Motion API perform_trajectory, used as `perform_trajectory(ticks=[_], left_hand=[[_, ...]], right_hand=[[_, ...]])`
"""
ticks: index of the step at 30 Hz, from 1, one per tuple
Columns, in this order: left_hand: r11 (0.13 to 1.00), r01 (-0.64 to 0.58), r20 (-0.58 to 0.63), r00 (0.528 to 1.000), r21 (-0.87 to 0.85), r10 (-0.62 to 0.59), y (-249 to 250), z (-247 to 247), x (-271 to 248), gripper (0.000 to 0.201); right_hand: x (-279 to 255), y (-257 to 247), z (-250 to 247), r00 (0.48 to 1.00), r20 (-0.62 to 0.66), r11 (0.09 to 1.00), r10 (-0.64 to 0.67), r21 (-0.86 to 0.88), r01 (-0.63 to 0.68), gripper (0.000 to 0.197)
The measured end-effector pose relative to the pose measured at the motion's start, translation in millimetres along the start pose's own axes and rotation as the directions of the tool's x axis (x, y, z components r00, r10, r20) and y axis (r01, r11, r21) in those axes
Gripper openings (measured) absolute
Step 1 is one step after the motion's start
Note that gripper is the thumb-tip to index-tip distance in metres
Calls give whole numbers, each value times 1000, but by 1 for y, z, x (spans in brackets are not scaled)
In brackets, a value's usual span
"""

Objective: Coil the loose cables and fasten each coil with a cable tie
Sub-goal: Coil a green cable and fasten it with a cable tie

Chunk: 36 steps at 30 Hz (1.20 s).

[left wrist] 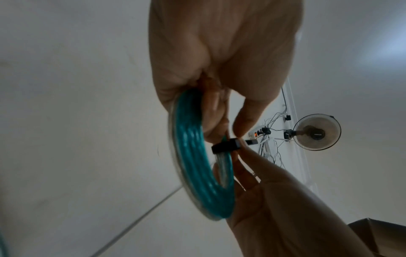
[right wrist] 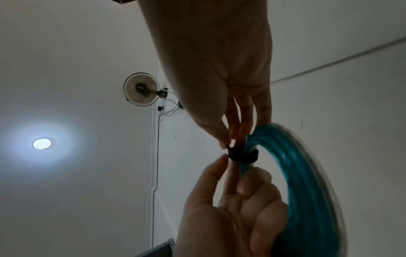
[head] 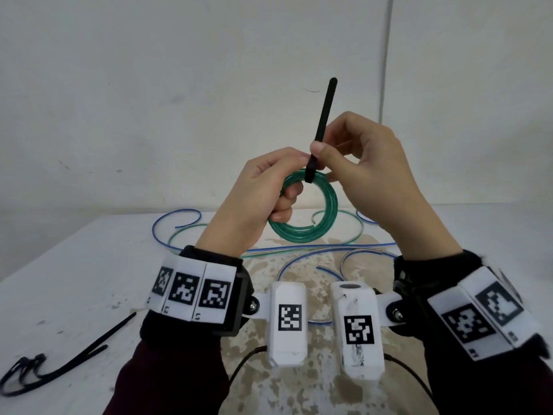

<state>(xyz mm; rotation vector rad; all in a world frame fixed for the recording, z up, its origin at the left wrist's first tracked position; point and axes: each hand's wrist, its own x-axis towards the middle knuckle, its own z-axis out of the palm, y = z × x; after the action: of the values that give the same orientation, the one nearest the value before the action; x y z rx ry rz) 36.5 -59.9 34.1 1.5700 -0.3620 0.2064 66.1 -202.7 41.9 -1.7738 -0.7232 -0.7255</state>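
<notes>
A green cable coil (head: pixel 314 232) hangs upright in the air above the table. My left hand (head: pixel 287 187) grips its upper left arc, fingers curled through the ring. A black cable tie (head: pixel 311 172) is looped round the top of the coil, and its long tail (head: pixel 324 115) points up. My right hand (head: pixel 321 157) pinches the tie just above the loop. In the left wrist view the tie loop (left wrist: pixel 224 146) sits snug on the coil (left wrist: pixel 193 156). The right wrist view shows the right hand (right wrist: pixel 231 139) pinching at the tie (right wrist: pixel 241 154) beside the coil (right wrist: pixel 307 173).
Loose blue cables (head: pixel 176 217) and a green cable (head: pixel 299 250) sprawl over the white table (head: pixel 89 265) under my hands. Spare black ties (head: pixel 59 354) lie at the front left. A plain wall stands behind the table.
</notes>
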Motion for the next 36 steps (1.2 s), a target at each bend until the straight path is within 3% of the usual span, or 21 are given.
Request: perform_trajectory(ticks=[5, 9, 12, 27, 36], left_hand=[[997, -68, -22, 997, 24, 69, -4, 2, -1, 12], [995, -94, -18, 995, -12, 94, -3, 0, 0, 15], [994, -104, -17, 994, -25, 103, -3, -1, 0, 17], [996, -91, 31, 995, -7, 91, -5, -5, 0, 18], [990, -132, -26, 991, 56, 133, -10, -6, 4, 17]], right_hand=[[0, -1, -6, 992, 81, 989, 95, 106, -103, 9], [-1, 0, -15, 918, 297, 924, 264, 197, -329, 13], [-3, 1, -17, 894, 342, 876, 289, 283, -391, 14], [-4, -5, -11, 888, 337, 889, 311, 226, -398, 10], [-4, -1, -7, 899, 314, 918, 305, 155, -365, 16]])
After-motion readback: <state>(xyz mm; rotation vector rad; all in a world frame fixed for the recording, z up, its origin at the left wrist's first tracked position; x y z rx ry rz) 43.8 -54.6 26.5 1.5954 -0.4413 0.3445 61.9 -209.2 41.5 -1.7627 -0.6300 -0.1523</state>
